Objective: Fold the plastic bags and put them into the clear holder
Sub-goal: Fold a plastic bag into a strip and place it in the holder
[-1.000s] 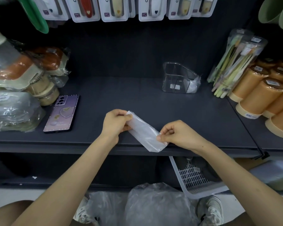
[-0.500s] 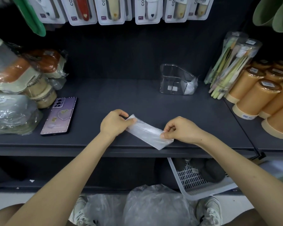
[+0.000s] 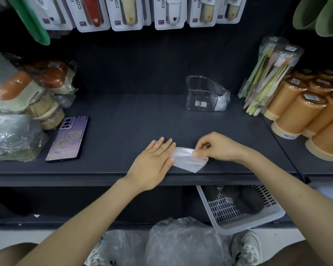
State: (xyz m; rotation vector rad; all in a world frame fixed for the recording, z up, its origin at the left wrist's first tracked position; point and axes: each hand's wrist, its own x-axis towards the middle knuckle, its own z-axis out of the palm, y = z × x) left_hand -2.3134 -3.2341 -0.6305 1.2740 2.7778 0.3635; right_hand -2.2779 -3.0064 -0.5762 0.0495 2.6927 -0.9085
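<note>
A folded strip of clear plastic bag (image 3: pixel 188 160) lies near the front edge of the dark shelf (image 3: pixel 123 131). My left hand (image 3: pixel 154 160) lies flat on its left end, fingers straight, pressing it down. My right hand (image 3: pixel 213 148) pinches the bag's right end between thumb and fingers. The clear holder (image 3: pixel 202 95) stands farther back on the shelf, right of centre, with a folded bag (image 3: pixel 222 102) tucked in its right side. A heap of loose plastic bags (image 3: pixel 181 244) sits on the floor between my shoes.
A purple phone (image 3: pixel 68 139) lies on the shelf to the left, beside wrapped goods (image 3: pixel 13 112). Orange cups (image 3: pixel 304 112) and a pack of toothbrushes (image 3: pixel 267 73) crowd the right. A white basket (image 3: pixel 238 212) sticks out below the shelf. Packaged items hang above.
The bag came down from the air onto the shelf. My left hand let go its pinch and flattened onto the bag's left end. My right hand kept hold of the right end.
</note>
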